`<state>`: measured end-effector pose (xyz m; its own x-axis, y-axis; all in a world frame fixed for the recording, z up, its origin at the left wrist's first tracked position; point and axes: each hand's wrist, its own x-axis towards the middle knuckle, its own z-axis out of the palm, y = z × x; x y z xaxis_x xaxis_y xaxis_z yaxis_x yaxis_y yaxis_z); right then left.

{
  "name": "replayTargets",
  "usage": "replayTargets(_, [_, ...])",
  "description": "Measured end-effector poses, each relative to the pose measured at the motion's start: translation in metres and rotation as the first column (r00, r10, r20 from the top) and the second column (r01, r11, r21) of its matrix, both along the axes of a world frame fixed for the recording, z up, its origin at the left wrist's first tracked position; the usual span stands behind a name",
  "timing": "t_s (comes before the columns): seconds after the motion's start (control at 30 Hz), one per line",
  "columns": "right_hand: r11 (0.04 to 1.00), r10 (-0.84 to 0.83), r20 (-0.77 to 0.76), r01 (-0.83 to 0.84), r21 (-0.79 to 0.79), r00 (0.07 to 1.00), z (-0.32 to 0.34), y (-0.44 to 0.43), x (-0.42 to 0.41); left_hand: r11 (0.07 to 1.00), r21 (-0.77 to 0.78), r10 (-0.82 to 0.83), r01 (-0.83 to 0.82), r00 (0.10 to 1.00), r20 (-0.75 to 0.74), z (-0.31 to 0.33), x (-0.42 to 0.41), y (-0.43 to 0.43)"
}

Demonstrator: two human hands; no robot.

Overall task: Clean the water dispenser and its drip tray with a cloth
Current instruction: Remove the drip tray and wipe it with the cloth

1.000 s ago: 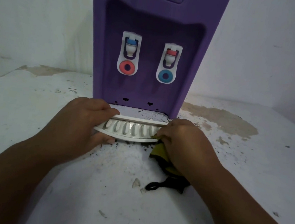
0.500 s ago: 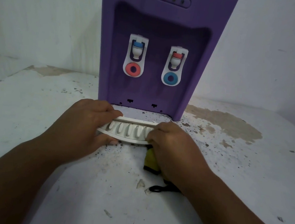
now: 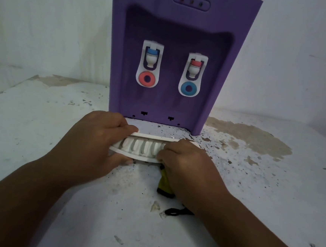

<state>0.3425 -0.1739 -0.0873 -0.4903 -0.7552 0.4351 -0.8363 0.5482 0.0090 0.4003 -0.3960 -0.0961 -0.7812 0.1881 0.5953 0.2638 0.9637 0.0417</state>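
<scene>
- Left hand (image 3: 97, 143): the fingers are curled over the far rim of the white slotted plastic drip tray (image 3: 142, 147) and the thumb is under its near rim, so the hand is clamped on the tray's left end.
- The tray is off the machine. It sits low over the white worn table (image 3: 38, 142), just in front of the dispenser's base, and seems tipped toward the camera.
- Judgement: keep this clamp firm so the tray cannot skid under the wiping stroke.
- Tray slots: they look pale. Judgement: press the cloth into each groove along its length, since a pass across the ribs would likely skip the recesses.
- Right hand (image 3: 186, 164): the fingers are curled down around the bunched yellow-green cloth (image 3: 164, 184), pressing it onto the tray's right part.
- Judgement: stroke from here toward the held end, turning the cloth to a fresh face as it loads.
- Dark specks (image 3: 177, 133) lie between the tray and the purple plastic water dispenser (image 3: 166, 35). Judgement: clear them before refitting, or the tray will likely pick up grit again.
- Hidden: the tray's left end and underside.
- Hidden: the tray's right end and the right fingertips. I cannot tell how much cloth meets the plastic.
- Black loop (image 3: 174, 212) under the right wrist: I cannot tell if it belongs to the cloth.
- The dispenser's top is cut off, and its sides and back are unseen.
</scene>
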Motion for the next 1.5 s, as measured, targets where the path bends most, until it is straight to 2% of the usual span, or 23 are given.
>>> replayTargets(0.13, [0.998, 0.025, 0.096, -0.019, -0.060, 0.995, 0.006, 0.009, -0.003, 1.000, -0.017, -0.005, 0.005, 1.000, -0.001, -0.001, 0.000, -0.003])
replayTargets(0.3, [0.979, -0.133, 0.195, 0.159, -0.125, 0.972, 0.011, 0.024, -0.012, 1.000, -0.011, 0.018, -0.018, 1.000, 0.004, -0.001, -0.001, -0.009])
replayTargets(0.43, [0.996, -0.077, 0.094, 0.073, 0.041, 0.993, 0.003, 0.006, -0.004, 1.000, -0.003, -0.019, 0.019, 1.000, -0.008, -0.001, -0.001, -0.001])
replayTargets(0.53, [1.000, 0.012, 0.047, -0.012, 0.000, 0.999, -0.003, -0.012, 0.003, 0.999, 0.022, -0.038, 0.038, 0.999, 0.001, -0.001, -0.001, 0.002])
replayTargets(0.67, [0.997, 0.079, 0.065, -0.077, -0.032, 0.995, -0.002, -0.012, 0.003, 0.999, 0.019, -0.049, 0.049, 0.999, 0.015, -0.003, -0.002, 0.000])
replayTargets(0.87, [0.970, -0.161, 0.168, 0.187, -0.156, 0.973, 0.007, 0.021, -0.010, 0.998, 0.027, -0.049, 0.049, 0.999, 0.012, -0.006, -0.003, -0.008])
replayTargets(0.97, [0.966, -0.209, 0.172, 0.230, -0.115, 0.963, 0.012, 0.028, -0.018, 0.997, 0.063, -0.035, 0.035, 0.999, -0.001, -0.007, -0.002, -0.007])
replayTargets(1.07, [0.975, -0.193, 0.135, 0.205, -0.083, 0.972, 0.012, 0.028, -0.018, 0.994, 0.103, -0.037, 0.037, 0.999, -0.007, -0.005, 0.000, -0.006])
replayTargets(1.2, [0.990, -0.134, 0.029, 0.133, 0.037, 0.991, 0.006, 0.017, -0.013, 0.991, 0.121, -0.059, 0.059, 0.998, -0.003, -0.003, 0.001, -0.002])
replayTargets(1.4, [0.999, 0.039, -0.044, -0.040, -0.021, 0.998, -0.005, -0.005, -0.006, 0.987, 0.139, -0.083, 0.079, 0.996, 0.021, -0.003, -0.001, 0.000])
replayTargets(1.5, [0.996, 0.050, -0.029, -0.052, -0.072, 0.998, -0.005, 0.000, -0.008, 0.986, 0.137, -0.095, 0.090, 0.995, 0.029, -0.003, -0.001, -0.002])
